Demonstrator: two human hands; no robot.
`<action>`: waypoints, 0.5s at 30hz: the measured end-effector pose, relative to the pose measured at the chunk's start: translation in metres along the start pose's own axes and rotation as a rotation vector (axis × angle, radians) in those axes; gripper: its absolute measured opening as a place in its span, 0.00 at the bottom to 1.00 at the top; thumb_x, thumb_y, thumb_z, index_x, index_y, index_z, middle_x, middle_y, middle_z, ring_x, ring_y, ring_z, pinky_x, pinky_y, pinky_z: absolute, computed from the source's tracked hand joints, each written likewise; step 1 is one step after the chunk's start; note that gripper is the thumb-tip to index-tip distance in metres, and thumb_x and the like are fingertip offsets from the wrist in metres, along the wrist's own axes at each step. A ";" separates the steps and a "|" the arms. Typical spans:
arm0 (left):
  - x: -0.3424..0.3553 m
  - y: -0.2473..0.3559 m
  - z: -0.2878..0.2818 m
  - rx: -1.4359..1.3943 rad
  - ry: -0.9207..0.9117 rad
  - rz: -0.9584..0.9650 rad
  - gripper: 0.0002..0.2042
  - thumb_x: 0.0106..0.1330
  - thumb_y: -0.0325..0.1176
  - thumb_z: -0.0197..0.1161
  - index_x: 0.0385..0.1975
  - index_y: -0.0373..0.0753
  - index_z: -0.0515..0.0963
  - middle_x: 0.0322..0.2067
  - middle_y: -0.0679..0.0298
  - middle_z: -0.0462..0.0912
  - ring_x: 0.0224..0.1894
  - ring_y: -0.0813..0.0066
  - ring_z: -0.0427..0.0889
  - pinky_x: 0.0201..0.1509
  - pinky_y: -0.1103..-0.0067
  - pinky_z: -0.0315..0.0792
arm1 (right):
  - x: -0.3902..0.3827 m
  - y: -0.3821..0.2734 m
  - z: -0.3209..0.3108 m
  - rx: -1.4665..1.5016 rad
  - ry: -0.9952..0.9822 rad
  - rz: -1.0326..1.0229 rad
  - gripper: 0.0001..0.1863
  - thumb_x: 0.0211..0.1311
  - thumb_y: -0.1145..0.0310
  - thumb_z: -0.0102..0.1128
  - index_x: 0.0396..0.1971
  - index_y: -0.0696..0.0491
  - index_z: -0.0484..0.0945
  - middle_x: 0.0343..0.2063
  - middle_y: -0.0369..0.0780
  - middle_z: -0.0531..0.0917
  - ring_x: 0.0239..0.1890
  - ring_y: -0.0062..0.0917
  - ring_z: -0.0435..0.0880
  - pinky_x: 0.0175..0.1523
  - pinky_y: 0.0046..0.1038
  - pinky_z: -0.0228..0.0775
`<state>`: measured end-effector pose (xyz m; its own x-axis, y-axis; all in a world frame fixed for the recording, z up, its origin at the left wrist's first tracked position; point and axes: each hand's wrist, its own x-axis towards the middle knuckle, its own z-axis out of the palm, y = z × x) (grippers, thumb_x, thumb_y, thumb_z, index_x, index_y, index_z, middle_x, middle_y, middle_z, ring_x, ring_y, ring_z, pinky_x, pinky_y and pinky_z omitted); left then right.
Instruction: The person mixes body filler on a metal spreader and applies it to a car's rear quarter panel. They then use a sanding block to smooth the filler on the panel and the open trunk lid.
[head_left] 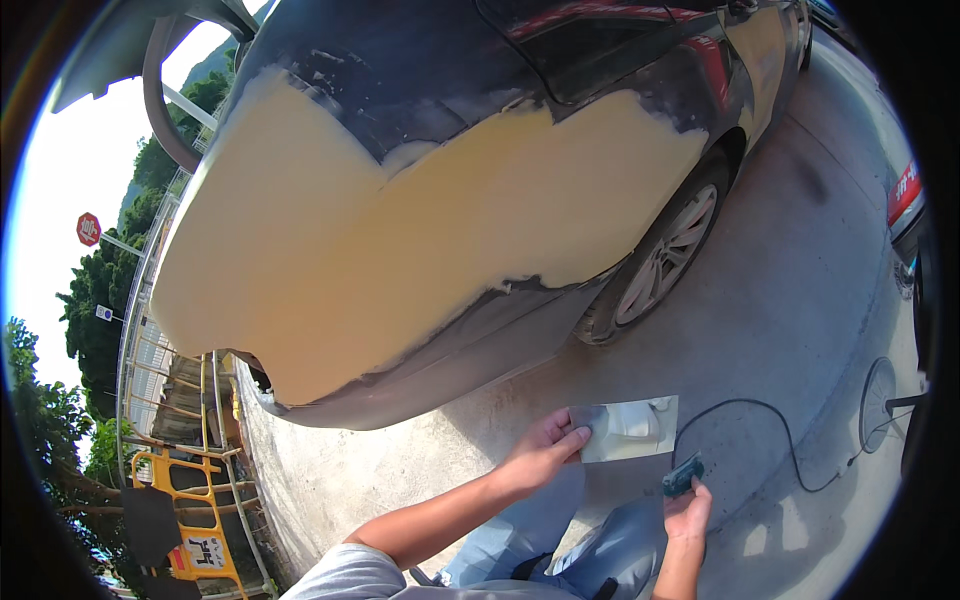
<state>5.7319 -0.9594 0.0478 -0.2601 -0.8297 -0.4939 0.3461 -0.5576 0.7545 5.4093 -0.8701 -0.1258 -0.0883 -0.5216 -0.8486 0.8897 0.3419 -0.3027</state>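
My left hand (545, 448) grips the left edge of a flat, square-cornered sheet (650, 430) with pale cream paste on it. Below and right of it, my right hand (687, 512) holds a small dark teal tool (682, 475), perhaps a spreader or block; its exact kind is unclear. Above both hands stands a dark car body (400, 60), its rear side covered by a large tan filler patch (420, 250) with ragged edges. Neither hand appears to touch the car.
The rear wheel (665, 255) is right of centre on concrete (790, 310). A black hose (780, 430) and a thin round metal stand (878, 405) lie or stand at right. At left are a yellow plastic barrier (180, 500), railings, a red sign (88, 229) and trees.
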 end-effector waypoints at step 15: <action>-0.322 0.211 0.098 -0.237 0.350 0.282 0.08 0.77 0.28 0.58 0.48 0.34 0.81 0.43 0.64 0.86 0.42 0.80 0.85 0.47 0.81 0.81 | -0.399 -0.057 0.181 -0.387 -0.348 -0.293 0.11 0.71 0.77 0.55 0.49 0.55 0.81 0.45 0.37 0.85 0.46 0.24 0.84 0.55 0.31 0.77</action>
<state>5.8005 -0.8077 0.4077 0.1765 -0.8851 -0.4306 0.5652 -0.2670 0.7805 5.4745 -0.8232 0.3085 -0.0958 -0.8402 -0.5337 0.6169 0.3706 -0.6943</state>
